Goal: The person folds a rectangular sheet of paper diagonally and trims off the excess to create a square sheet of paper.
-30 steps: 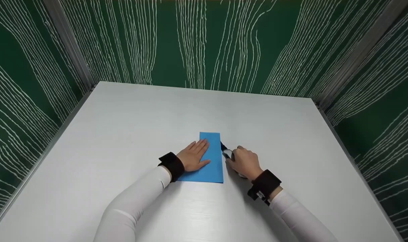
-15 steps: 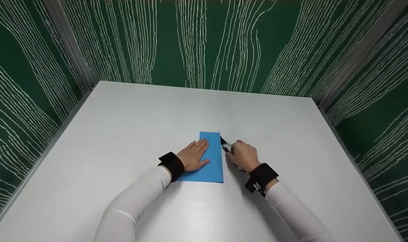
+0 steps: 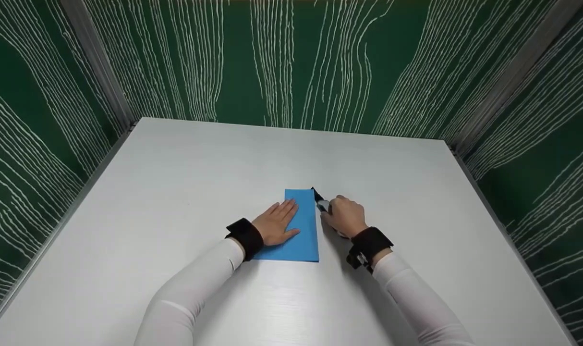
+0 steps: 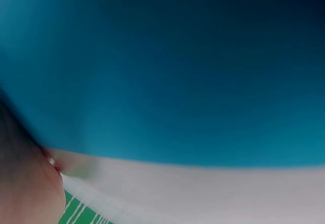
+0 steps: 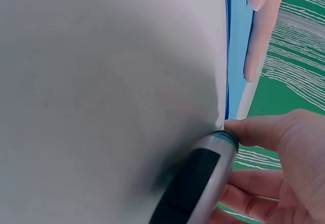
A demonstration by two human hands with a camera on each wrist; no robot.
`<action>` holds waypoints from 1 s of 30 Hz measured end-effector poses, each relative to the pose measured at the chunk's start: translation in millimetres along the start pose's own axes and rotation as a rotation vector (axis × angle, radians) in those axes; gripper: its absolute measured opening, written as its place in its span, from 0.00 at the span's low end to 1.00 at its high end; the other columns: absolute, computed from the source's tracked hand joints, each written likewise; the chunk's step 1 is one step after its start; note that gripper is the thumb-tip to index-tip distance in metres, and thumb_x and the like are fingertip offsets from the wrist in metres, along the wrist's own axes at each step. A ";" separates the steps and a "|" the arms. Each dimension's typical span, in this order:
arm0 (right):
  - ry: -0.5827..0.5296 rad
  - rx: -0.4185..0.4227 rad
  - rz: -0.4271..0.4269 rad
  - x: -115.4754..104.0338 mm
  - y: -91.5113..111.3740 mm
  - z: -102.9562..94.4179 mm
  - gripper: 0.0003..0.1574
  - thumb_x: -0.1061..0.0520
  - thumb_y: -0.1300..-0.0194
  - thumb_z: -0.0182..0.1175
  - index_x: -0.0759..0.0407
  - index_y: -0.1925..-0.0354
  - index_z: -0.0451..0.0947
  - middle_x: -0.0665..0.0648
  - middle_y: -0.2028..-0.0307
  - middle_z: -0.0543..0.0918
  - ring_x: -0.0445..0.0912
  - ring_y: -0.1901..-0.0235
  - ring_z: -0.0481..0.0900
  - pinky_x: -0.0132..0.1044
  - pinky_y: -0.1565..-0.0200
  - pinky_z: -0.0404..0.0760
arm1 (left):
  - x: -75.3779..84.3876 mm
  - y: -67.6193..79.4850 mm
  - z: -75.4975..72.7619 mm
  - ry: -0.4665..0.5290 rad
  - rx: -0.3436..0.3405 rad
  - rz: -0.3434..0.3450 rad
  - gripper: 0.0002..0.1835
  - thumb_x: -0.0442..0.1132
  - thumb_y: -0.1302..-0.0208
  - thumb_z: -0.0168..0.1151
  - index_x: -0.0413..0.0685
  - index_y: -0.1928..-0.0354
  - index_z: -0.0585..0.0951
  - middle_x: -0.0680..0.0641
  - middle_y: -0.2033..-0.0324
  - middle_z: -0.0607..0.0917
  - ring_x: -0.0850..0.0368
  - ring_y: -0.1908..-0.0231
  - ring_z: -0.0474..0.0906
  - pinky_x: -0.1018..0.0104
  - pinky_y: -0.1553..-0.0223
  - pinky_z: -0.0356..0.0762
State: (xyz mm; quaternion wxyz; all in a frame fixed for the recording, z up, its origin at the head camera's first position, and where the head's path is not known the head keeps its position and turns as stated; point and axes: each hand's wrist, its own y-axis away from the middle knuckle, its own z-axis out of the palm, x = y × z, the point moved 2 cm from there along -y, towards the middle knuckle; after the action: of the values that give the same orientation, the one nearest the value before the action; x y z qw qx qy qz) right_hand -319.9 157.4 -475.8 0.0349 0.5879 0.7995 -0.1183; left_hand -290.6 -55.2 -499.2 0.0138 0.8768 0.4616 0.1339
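A folded sheet of blue paper [image 3: 305,240] lies on the table. My left hand [image 3: 274,225] rests on it with straight, spread fingers. In the left wrist view the paper [image 4: 177,82] fills most of the picture, and part of the hand [image 4: 30,183] shows at lower left. My right hand [image 3: 346,215] grips a utility knife [image 3: 323,205] by its grey and black handle. Its black tip slants along the paper's right edge, up at the far right corner. The right wrist view shows the handle [image 5: 195,183] close to the paper's layered edge [image 5: 238,41]; its tip is hidden there.
The white tabletop [image 3: 214,158] runs back to a green wall [image 3: 243,62] with wavy white lines. Grey posts [image 3: 102,62] stand at the far corners. Each wrist wears a black band [image 3: 370,244].
My right hand has slid the knife away from me along the paper's right edge, up to the far corner. My left hand and the paper have stayed put.
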 end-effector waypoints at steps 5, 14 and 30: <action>-0.003 0.009 0.004 0.5 0.3 0.2 0.19 0.50 0.35 0.69 0.65 0.72 0.82 0.63 0.71 0.83 0.57 0.73 0.83 0.54 0.69 0.84 | 1.6 0.8 -0.4 -0.006 0.000 -0.001 0.39 0.56 0.18 0.41 0.38 0.19 0.51 0.40 0.17 0.51 0.47 0.17 0.45 0.52 0.17 0.46; -0.059 -0.048 0.061 11.0 3.3 -3.9 0.19 0.49 0.34 0.68 0.65 0.71 0.82 0.62 0.70 0.83 0.55 0.74 0.81 0.53 0.69 0.82 | 0.2 -0.5 2.4 0.010 -0.002 -0.009 0.39 0.56 0.18 0.40 0.39 0.18 0.50 0.40 0.17 0.50 0.47 0.16 0.44 0.52 0.16 0.44; -0.120 -0.079 0.241 109.6 43.0 -33.6 0.27 0.49 0.32 0.66 0.56 0.83 0.68 0.50 0.83 0.70 0.43 0.83 0.69 0.33 0.80 0.64 | -4.1 -4.2 7.8 0.024 -0.012 -0.008 0.39 0.58 0.18 0.39 0.42 0.18 0.46 0.42 0.17 0.46 0.48 0.16 0.40 0.53 0.16 0.40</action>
State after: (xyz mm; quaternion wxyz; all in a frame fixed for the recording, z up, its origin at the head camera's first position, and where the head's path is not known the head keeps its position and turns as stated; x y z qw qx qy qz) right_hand -309.9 279.3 -471.0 0.1197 0.6696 0.7236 -0.1169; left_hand -294.3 -55.3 -508.2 0.0140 0.8733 0.4642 0.1473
